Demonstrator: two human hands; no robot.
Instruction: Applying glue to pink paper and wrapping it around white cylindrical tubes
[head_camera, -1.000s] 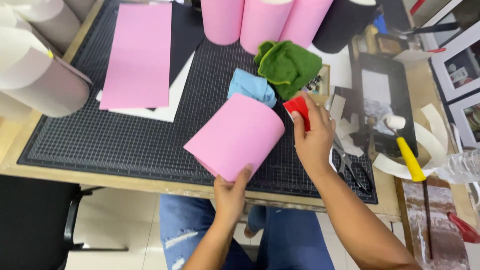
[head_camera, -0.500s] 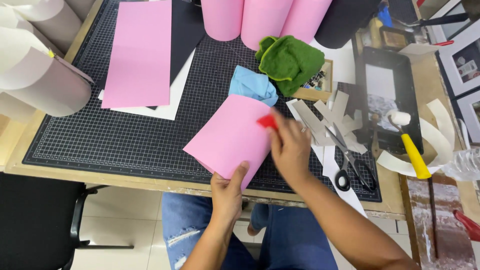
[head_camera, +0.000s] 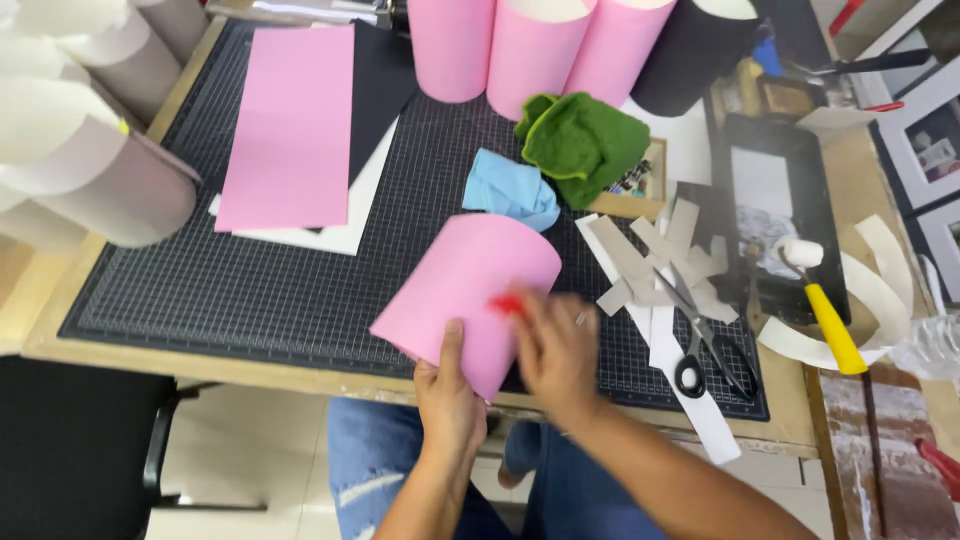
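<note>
A curled pink sheet (head_camera: 470, 285) arches over the near edge of the black gridded cutting mat (head_camera: 250, 290). My left hand (head_camera: 450, 395) grips its near edge, thumb lying on top. My right hand (head_camera: 555, 350), blurred by motion, presses a small red tool (head_camera: 507, 304) against the sheet's right side. A crumpled blue cloth (head_camera: 512, 190) lies just beyond the sheet, and a green cloth (head_camera: 585, 145) sits behind that.
A flat pink sheet (head_camera: 290, 125) lies at the mat's far left over black and white sheets. Pink and black rolls (head_camera: 540, 45) stand at the back. Grey card strips and scissors (head_camera: 700, 340) lie right of my hands, beside a yellow-handled roller (head_camera: 825, 305). Pale rolls (head_camera: 90, 170) sit left.
My right hand has swept the red tool from the sheet's far right corner down and left across its surface. The left hand has kept its hold on the near edge.
</note>
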